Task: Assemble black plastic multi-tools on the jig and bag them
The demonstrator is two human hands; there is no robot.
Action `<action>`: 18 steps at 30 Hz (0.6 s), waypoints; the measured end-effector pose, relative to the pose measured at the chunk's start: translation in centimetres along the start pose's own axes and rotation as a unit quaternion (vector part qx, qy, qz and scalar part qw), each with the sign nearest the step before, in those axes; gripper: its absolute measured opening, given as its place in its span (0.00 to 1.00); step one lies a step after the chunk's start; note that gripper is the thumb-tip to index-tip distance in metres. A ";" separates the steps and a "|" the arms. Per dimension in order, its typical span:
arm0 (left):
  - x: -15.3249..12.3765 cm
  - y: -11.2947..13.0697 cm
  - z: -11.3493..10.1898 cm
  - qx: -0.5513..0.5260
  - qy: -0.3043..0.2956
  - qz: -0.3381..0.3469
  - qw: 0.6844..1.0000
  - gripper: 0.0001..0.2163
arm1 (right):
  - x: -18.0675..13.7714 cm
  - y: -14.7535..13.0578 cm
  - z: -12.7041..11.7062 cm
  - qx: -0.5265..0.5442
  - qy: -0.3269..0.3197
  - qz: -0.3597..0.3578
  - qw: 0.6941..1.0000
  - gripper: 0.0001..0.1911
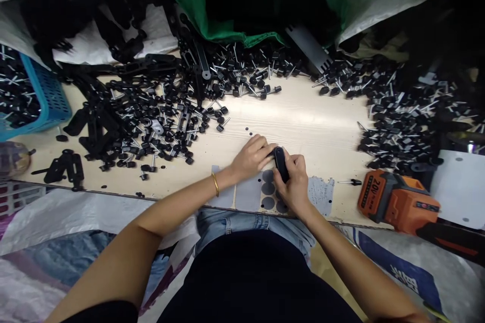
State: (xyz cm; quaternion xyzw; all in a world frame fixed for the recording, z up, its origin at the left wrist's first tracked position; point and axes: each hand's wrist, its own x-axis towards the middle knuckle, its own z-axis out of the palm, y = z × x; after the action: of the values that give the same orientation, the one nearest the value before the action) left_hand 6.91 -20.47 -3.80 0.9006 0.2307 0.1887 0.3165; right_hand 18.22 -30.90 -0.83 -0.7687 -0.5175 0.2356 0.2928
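Head view: I see both hands close together at the near edge of the pale wooden table [318,121], right in the middle. The right hand [294,184] is closed around a small black oblong plastic part [281,160], with the fingers wrapped over its lower half. The left hand [253,155] has curled fingers, and its tips pinch the top end of the same part. A thin gold bangle [215,184] sits on the left wrist. Under the hands, at the table's front edge, lie grey sheets with dark round pads [268,189]. The bare wood in front of the hands is open room, and it runs up toward the back. On the left, a big heap of little black knobs with metal pins [159,121] closes that side in. Another heap of the same knobs [401,116] closes in the right side. An orange and black power tool [397,202] rests at the front edge, well to the right. One loose black-headed pin [350,181] lies between it and the right hand. A blue plastic basket [49,96] sits at the far left edge.
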 end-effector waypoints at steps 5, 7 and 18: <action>-0.1 1.4 0.7 0.019 0.073 -0.080 0.994 0.13 | -0.1 0.0 0.0 0.004 0.002 0.012 1.000 0.26; 0.0 1.6 0.6 0.008 0.056 -0.064 0.996 0.12 | -0.1 0.1 0.0 0.007 0.006 0.013 1.000 0.26; 0.1 2.1 1.3 0.005 0.100 -0.095 0.990 0.11 | -0.2 0.3 0.3 -0.002 0.031 -0.016 0.999 0.28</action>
State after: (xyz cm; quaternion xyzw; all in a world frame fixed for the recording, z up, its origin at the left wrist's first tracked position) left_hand 8.27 -22.49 -3.36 0.8528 0.3466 0.2461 0.3035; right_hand 18.18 -31.13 -1.27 -0.7681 -0.5204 0.2060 0.3110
